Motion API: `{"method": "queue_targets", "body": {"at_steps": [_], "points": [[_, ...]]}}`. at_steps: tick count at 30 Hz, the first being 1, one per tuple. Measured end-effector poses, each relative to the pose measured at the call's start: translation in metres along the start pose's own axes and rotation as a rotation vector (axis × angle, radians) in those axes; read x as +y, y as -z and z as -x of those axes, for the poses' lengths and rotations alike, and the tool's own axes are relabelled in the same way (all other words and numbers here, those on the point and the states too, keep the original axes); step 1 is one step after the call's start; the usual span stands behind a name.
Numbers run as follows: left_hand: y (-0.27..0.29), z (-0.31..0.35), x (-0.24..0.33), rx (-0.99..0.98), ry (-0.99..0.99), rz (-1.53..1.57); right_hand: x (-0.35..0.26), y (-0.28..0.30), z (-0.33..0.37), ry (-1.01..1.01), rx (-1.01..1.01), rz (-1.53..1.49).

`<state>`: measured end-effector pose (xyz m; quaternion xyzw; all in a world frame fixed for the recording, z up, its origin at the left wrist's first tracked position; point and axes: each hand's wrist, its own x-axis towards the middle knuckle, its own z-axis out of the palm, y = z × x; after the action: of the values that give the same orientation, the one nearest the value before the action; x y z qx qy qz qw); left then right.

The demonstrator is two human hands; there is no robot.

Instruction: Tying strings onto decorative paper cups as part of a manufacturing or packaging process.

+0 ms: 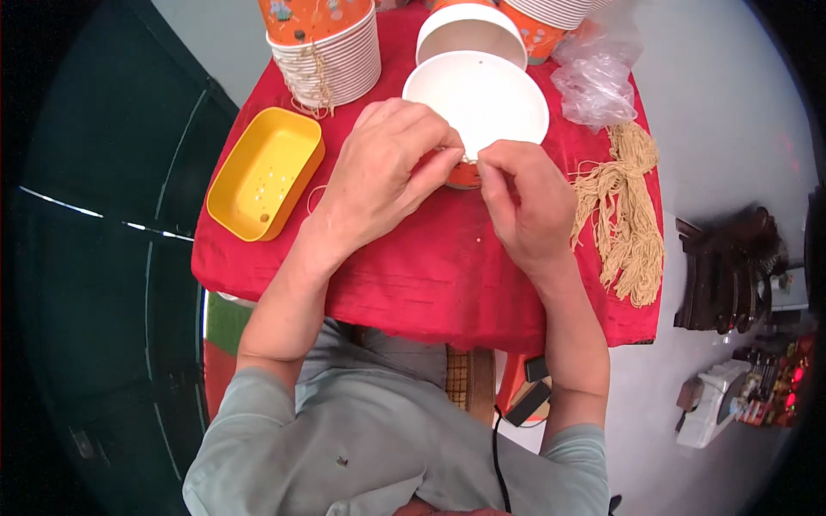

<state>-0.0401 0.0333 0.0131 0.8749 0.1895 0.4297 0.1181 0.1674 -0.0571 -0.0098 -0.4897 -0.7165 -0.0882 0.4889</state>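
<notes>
Near the centre of the frame, the left hand [383, 159] and the right hand [535, 202] nearly meet, thumb and forefinger of each closed in a pinch on a small pale piece [470, 159], too small to identify, at the lower rim of a white-lined orange paper bucket [477, 99]. A yellow plastic tray [274, 168] holding small pale bits sits left of them on the red tablecloth [413, 288]; a hank of tan cord [632, 228] lies at right, below a clear plastic bag [598, 82], and stacked paper buckets [340, 64] stand at upper left.
</notes>
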Motion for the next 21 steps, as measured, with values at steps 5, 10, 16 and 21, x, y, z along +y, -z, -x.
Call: {"method": "queue_targets", "body": {"at_steps": [5,10,16,21], "points": [[0.007,0.003,0.006,-0.031,0.065,0.044,-0.001,-0.003,0.002,-0.036,0.011,0.02],[0.011,0.008,0.006,-0.102,0.152,0.243,-0.004,-0.002,0.004,-0.076,0.002,0.025],[0.003,0.008,-0.001,-0.137,0.258,0.47,-0.008,-0.002,0.005,-0.087,0.017,0.014],[-0.013,0.007,0.001,-0.01,0.347,0.423,-0.008,-0.001,0.003,-0.072,0.03,0.0]]}}
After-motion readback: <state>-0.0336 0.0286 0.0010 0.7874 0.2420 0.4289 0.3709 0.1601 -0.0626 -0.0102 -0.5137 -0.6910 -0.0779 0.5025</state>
